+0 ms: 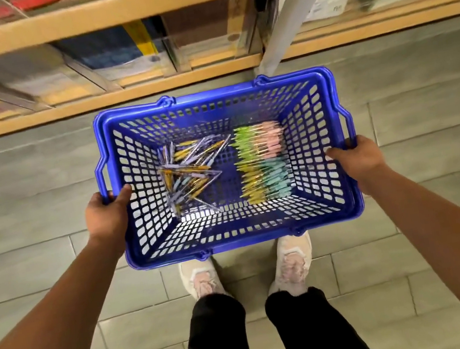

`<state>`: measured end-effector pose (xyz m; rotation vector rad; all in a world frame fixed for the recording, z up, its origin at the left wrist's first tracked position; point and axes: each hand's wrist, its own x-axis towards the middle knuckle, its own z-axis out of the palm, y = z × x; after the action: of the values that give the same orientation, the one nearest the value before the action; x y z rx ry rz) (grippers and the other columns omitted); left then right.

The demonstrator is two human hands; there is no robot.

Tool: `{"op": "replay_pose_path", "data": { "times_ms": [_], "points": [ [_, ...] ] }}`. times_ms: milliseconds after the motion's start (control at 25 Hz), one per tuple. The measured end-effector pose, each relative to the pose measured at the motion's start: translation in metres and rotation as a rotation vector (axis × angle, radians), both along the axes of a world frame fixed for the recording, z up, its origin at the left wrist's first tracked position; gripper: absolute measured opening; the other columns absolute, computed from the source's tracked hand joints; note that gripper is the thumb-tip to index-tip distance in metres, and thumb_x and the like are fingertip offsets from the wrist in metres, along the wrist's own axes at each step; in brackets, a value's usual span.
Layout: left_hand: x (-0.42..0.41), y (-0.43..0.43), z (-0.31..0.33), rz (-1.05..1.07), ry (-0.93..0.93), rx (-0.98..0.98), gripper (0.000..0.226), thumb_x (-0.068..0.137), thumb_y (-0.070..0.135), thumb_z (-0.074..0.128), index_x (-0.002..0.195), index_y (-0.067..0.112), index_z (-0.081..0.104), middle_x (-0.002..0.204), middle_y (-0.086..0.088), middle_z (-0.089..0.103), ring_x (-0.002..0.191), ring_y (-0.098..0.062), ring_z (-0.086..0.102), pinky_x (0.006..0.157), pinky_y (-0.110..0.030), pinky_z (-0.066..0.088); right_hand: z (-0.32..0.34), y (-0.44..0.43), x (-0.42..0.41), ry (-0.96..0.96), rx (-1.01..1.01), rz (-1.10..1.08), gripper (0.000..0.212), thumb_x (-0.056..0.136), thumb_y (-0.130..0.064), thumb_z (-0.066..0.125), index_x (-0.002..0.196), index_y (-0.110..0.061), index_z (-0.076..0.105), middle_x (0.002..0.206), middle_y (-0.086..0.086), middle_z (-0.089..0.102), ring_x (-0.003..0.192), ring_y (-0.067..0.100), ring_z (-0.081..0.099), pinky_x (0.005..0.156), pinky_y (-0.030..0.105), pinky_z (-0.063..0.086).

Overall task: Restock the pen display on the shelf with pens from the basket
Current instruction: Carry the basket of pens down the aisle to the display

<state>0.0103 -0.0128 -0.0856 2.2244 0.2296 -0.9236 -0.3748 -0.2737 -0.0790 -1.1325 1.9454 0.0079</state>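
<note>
A blue plastic basket [242, 234] hangs in front of me above the floor. My left hand [106, 215] grips its left rim, thumb inside the wall. My right hand [357, 160] grips the right rim the same way. Inside, on the left, lies a loose heap of purple and yellow pens [192, 173]. On the right lie neat rows of green, pink and teal pens [263, 161]. No pen display shows in this view.
Wooden shelves [118, 97] with blurred packs and notebooks run across the top. A white upright post [288, 21] divides them. Grey tiled floor [28, 193] lies below, with my shoes [200, 279] and dark trousers under the basket.
</note>
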Motion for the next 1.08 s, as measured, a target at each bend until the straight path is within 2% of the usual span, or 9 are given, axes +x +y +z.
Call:
{"op": "replay_pose_path", "data": {
  "times_ms": [160, 320, 440, 600, 680, 760, 840, 920, 1080],
  "points": [
    [0.009, -0.003, 0.067, -0.059, -0.036, 0.000, 0.025, 0.087, 0.036, 0.078, 0.087, 0.019, 0.059, 0.089, -0.007, 0.073, 0.080, -0.029, 0.072, 0.076, -0.039, 0.060, 0.065, 0.006, -0.004, -0.022, -0.032, -0.008, 0.023, 0.081, -0.028, 0.080, 0.089, -0.020, 0.060, 0.088, -0.002, 0.070, 0.082, 0.023, 0.070, 0.082, 0.042, 0.060],
    [0.015, 0.003, 0.173, -0.124, -0.076, -0.069, 0.021, 0.087, 0.033, 0.077, 0.088, 0.018, 0.063, 0.082, 0.000, 0.073, 0.071, -0.018, 0.072, 0.070, -0.035, 0.061, 0.171, 0.019, -0.004, -0.016, -0.111, 0.028, 0.028, 0.082, -0.033, 0.079, 0.096, -0.017, 0.060, 0.089, -0.001, 0.070, 0.081, 0.024, 0.067, 0.078, 0.038, 0.055],
    [0.016, 0.014, 0.269, -0.122, -0.099, -0.122, 0.019, 0.088, 0.030, 0.077, 0.083, 0.019, 0.061, 0.082, -0.003, 0.070, 0.073, -0.020, 0.065, 0.074, -0.036, 0.056, 0.273, 0.036, -0.005, -0.033, -0.162, 0.027, 0.024, 0.083, -0.034, 0.078, 0.082, -0.022, 0.058, 0.082, -0.001, 0.070, 0.077, 0.026, 0.069, 0.071, 0.037, 0.057],
    [0.023, 0.031, 0.392, -0.145, -0.127, -0.185, 0.017, 0.088, 0.027, 0.076, 0.081, 0.019, 0.063, 0.084, -0.005, 0.070, 0.076, -0.020, 0.062, 0.077, -0.037, 0.055, 0.404, 0.065, -0.006, -0.056, -0.257, -0.001, 0.027, 0.084, -0.031, 0.078, 0.073, -0.027, 0.053, 0.072, -0.014, 0.062, 0.064, 0.010, 0.063, 0.063, 0.024, 0.052],
    [0.027, 0.036, 0.446, -0.181, -0.159, -0.190, 0.018, 0.087, 0.030, 0.077, 0.081, 0.018, 0.065, 0.082, -0.002, 0.071, 0.073, -0.017, 0.064, 0.074, -0.033, 0.056, 0.456, 0.081, -0.009, -0.095, -0.289, -0.039, 0.023, 0.085, -0.027, 0.077, 0.075, -0.026, 0.056, 0.071, -0.017, 0.061, 0.056, -0.005, 0.058, 0.050, 0.007, 0.042],
    [0.031, 0.040, 0.500, -0.226, -0.183, -0.210, 0.019, 0.086, 0.032, 0.077, 0.081, 0.018, 0.066, 0.072, 0.008, 0.072, 0.063, -0.007, 0.064, 0.066, -0.026, 0.055, 0.509, 0.101, -0.013, -0.111, -0.322, -0.067, 0.017, 0.085, -0.025, 0.076, 0.084, -0.023, 0.060, 0.073, -0.016, 0.062, 0.059, -0.004, 0.057, 0.046, 0.001, 0.037],
    [0.034, 0.045, 0.551, -0.279, -0.187, -0.253, 0.019, 0.085, 0.034, 0.078, 0.087, 0.018, 0.070, 0.068, 0.012, 0.073, 0.058, -0.001, 0.065, 0.062, -0.022, 0.056, 0.557, 0.121, -0.021, -0.135, -0.357, -0.101, 0.018, 0.085, -0.024, 0.076, 0.097, -0.021, 0.063, 0.080, -0.009, 0.067, 0.068, 0.009, 0.064, 0.060, 0.007, 0.048],
    [0.035, 0.049, 0.596, -0.305, -0.193, -0.305, 0.022, 0.081, 0.037, 0.079, 0.091, 0.019, 0.072, 0.073, 0.011, 0.075, 0.063, -0.003, 0.067, 0.068, -0.026, 0.058, 0.600, 0.138, -0.025, -0.164, -0.375, -0.140, 0.023, 0.083, -0.024, 0.078, 0.101, -0.018, 0.066, 0.090, 0.001, 0.072, 0.078, 0.019, 0.068, 0.077, 0.028, 0.057],
    [0.033, 0.043, 0.645, -0.376, -0.157, -0.399, 0.024, 0.074, 0.038, 0.082, 0.085, 0.019, 0.073, 0.078, 0.006, 0.078, 0.067, -0.012, 0.070, 0.075, -0.038, 0.063, 0.658, 0.169, -0.046, -0.221, -0.419, -0.271, 0.016, 0.077, -0.024, 0.079, 0.087, -0.022, 0.067, 0.089, 0.003, 0.076, 0.079, 0.022, 0.074, 0.078, 0.042, 0.062]
  ]
}}
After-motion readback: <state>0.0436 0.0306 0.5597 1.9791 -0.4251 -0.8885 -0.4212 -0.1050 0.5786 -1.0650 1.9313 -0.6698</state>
